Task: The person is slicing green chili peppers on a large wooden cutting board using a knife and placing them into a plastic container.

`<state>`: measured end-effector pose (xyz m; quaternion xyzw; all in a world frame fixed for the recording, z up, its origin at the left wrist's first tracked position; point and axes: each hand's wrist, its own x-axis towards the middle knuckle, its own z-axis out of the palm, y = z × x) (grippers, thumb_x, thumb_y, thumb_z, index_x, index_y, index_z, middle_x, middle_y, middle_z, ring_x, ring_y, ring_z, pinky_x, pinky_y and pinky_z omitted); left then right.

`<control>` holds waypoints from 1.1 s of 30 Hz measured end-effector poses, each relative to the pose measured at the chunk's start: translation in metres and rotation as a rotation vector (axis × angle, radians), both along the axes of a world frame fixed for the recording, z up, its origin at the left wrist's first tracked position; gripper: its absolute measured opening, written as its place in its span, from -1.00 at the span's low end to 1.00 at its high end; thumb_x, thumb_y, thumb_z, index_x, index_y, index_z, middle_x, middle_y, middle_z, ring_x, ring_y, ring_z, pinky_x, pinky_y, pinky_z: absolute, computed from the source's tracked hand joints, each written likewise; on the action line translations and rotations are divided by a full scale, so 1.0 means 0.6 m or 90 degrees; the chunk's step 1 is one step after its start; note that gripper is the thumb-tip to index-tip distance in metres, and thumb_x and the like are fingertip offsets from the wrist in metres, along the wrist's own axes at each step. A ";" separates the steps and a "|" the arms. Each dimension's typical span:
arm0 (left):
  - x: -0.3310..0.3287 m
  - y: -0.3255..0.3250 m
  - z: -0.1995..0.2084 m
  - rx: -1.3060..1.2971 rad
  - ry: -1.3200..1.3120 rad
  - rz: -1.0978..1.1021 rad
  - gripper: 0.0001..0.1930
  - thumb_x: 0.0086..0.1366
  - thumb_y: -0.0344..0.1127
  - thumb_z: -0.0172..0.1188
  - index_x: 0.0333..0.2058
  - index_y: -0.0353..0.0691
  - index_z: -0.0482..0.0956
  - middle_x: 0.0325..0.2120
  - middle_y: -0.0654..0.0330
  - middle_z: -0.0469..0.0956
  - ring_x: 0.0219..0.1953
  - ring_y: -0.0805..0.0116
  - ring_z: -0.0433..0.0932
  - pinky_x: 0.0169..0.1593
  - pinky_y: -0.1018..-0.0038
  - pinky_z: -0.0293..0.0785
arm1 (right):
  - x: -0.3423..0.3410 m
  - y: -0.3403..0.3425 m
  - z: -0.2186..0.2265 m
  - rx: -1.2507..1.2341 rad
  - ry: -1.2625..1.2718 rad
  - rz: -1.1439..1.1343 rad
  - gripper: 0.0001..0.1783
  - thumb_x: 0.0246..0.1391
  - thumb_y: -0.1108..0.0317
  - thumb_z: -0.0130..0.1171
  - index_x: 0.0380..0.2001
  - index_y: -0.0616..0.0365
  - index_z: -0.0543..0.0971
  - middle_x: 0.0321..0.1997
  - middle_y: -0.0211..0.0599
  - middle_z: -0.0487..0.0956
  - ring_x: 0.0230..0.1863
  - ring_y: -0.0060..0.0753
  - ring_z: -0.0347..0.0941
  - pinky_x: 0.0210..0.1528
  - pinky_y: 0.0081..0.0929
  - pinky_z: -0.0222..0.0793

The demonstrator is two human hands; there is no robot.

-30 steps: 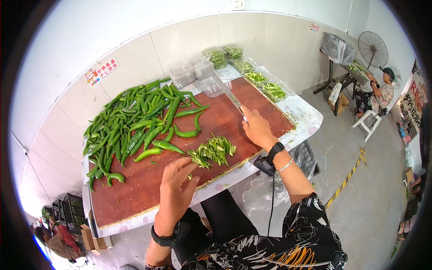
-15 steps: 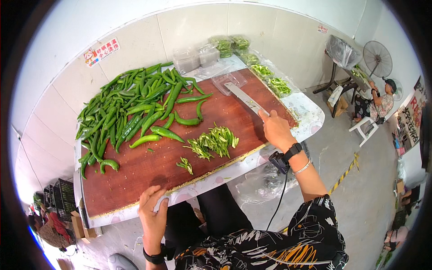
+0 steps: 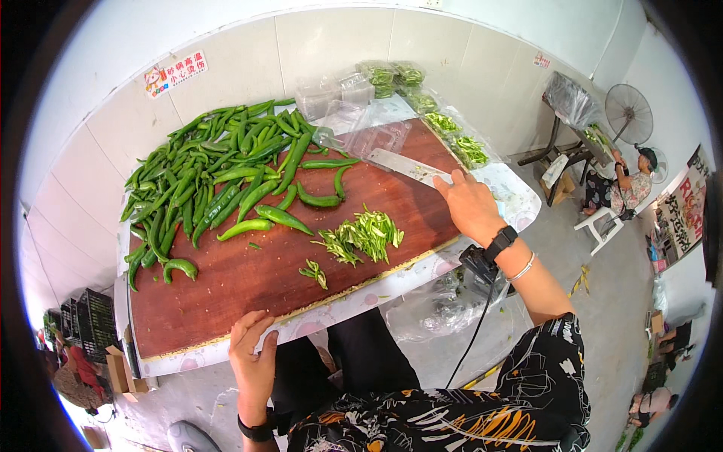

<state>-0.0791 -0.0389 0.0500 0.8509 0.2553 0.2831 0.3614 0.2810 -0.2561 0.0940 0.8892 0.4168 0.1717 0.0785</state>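
My right hand (image 3: 472, 205) grips a kitchen knife (image 3: 407, 166), its handle hidden in the fist. The wide blade points up and left over the red-brown cutting board (image 3: 203, 301), its far end against a clear plastic box (image 3: 380, 138). My left hand (image 3: 252, 354) is at the board's front edge, thumb apart from the fingers, holding nothing. Between my hands lies a heap of sliced green peppers (image 3: 369, 237), with a smaller bunch of slices (image 3: 314, 274) beside it. A big pile of whole green peppers (image 3: 218, 169) covers the board's far left.
Stacked clear boxes (image 3: 335, 94) stand against the wall. Packed boxes of sliced peppers (image 3: 467, 149) line the far right table edge. A plastic bag (image 3: 440, 305) hangs below the front edge. A seated person (image 3: 636, 184) works near a fan (image 3: 629, 111) at right.
The knife has swung its blade toward the left, and its far end now meets the clear box, which has shifted left. My right hand moved slightly right; my left hand stays at the edge.
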 end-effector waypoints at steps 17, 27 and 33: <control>-0.020 0.011 -0.023 -0.012 -0.009 -0.003 -0.74 0.09 -0.58 0.22 -0.18 -0.34 0.63 -0.12 0.03 0.56 -0.03 0.10 0.51 0.07 0.33 0.39 | -0.092 -0.096 0.105 -0.053 0.225 -0.021 -0.50 -0.02 0.50 0.08 0.06 -0.05 0.54 -0.21 -0.16 0.52 -0.20 -0.04 0.50 -0.17 -0.18 0.42; 0.017 -0.001 -0.014 -0.054 -0.042 -0.059 -0.66 0.12 -0.56 0.22 -0.08 -0.33 0.59 -0.09 0.01 0.55 -0.01 0.08 0.52 0.06 0.35 0.42 | -0.093 -0.130 0.079 0.090 0.277 0.014 -0.44 0.04 0.48 0.10 0.18 0.02 0.44 -0.05 -0.02 0.56 -0.09 0.01 0.48 -0.07 -0.19 0.39; 0.064 -0.005 -0.023 -0.039 -0.050 -0.107 -0.63 0.12 -0.54 0.21 -0.04 -0.31 0.56 -0.07 -0.01 0.52 -0.02 0.01 0.51 0.06 0.33 0.42 | -0.148 -0.166 0.021 0.374 0.603 -0.077 -0.49 0.22 0.45 0.01 0.26 0.10 0.36 -0.42 -0.46 0.48 -0.58 -0.72 0.35 -0.53 -0.69 0.28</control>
